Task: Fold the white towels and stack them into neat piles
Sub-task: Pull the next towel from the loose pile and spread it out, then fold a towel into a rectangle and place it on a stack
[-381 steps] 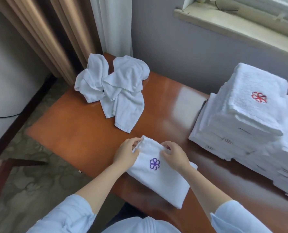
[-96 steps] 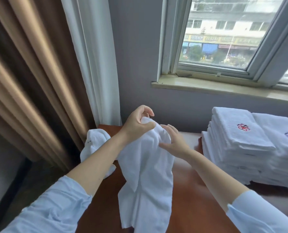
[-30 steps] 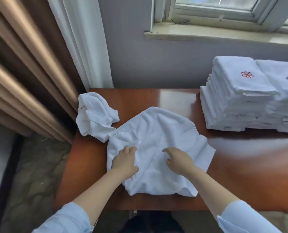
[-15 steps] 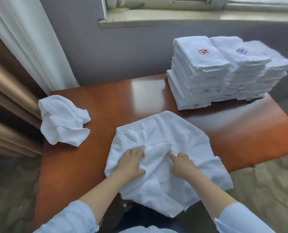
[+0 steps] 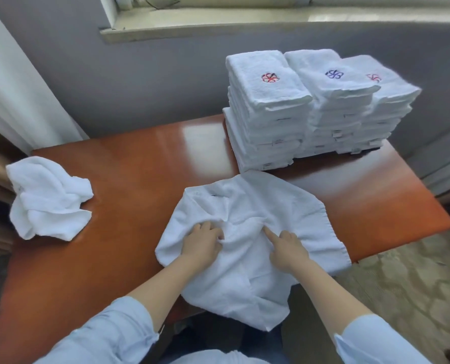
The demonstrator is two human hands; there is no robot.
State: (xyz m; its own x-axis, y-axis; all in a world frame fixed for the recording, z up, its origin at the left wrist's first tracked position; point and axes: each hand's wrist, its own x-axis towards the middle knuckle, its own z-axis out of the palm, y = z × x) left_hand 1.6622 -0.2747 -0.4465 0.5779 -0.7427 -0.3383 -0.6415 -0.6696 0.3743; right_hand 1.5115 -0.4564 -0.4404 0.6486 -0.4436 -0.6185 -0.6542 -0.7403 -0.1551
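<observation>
While a person in pale blue sleeves (image 5: 118,329) leans over a glossy reddish-brown wooden surface (image 5: 139,179), a rumpled white terry towel (image 5: 271,203) lies spread open at the middle of its near side. The towel's closest edge hangs over the rim toward the person, and its far corner sits just beside the foot of the nearest pile.

Both hands rest on the towel's centre, near each other but apart. The left hand (image 5: 201,245) lies released on the cloth with its fingers loosely bent, and a ridge of fabric is bunched against the fingertips. The right hand (image 5: 287,249) presses down with its index finger (image 5: 268,232) stretched forward and the other fingers tucked in; whether those fingers catch any cloth cannot be told.

At the far right corner of the surface stand three piles of folded white towels (image 5: 266,127), side by side and touching, against a grey wall (image 5: 166,82). A red flower emblem (image 5: 270,77) shows on top of the nearest pile, a blue emblem (image 5: 334,74) on the middle one, and another red mark (image 5: 375,78) on the farthest.

A second crumpled white towel (image 5: 47,198) sits unfolded at the left edge, well apart from the hands. A white curtain (image 5: 13,82) hangs at left, a pale window sill (image 5: 218,26) runs above the wall, and patterned flooring (image 5: 407,285) shows at right.
</observation>
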